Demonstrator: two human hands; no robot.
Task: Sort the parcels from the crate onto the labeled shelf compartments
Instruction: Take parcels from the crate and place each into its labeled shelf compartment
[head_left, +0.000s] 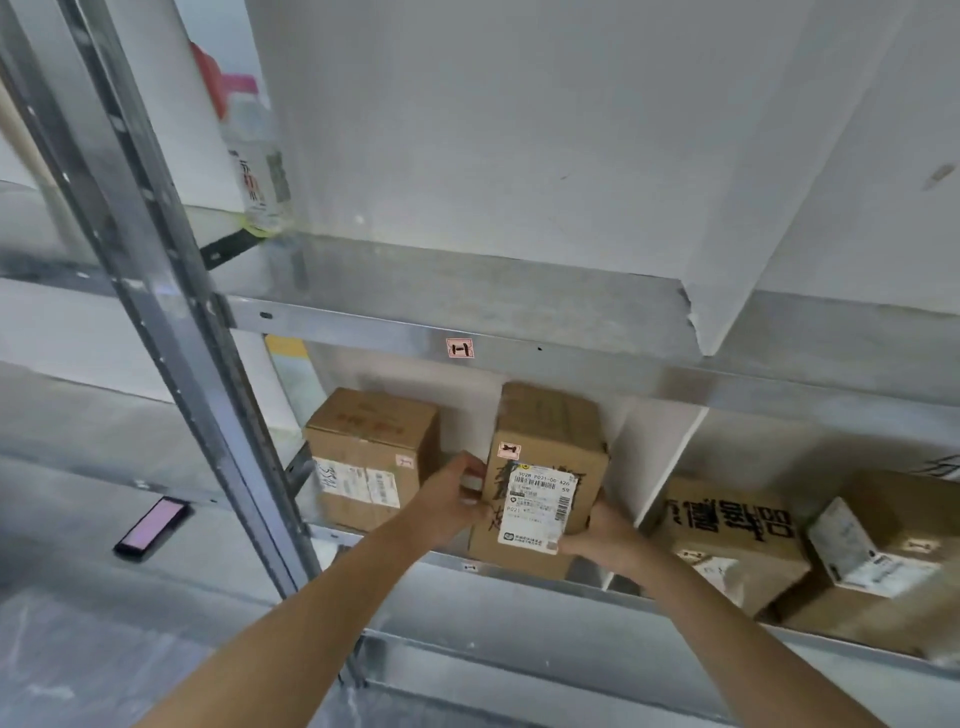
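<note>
A brown cardboard parcel (545, 447) with a white shipping label and a small pink sticker rests in the left shelf compartment, its front end over the shelf's edge. My left hand (454, 499) grips its left side. My right hand (602, 540) holds its lower right corner. Another brown parcel (371, 457) stands to its left in the same compartment. A pink label (460, 348) is stuck on the shelf beam above.
A white divider (665, 457) separates this compartment from the one on the right, where two more cardboard parcels (737, 540) (883, 561) lie. A metal upright (171, 291) stands left. A dark phone-like object (153, 527) lies on the left shelf. A plastic bottle (254, 156) stands on the upper shelf.
</note>
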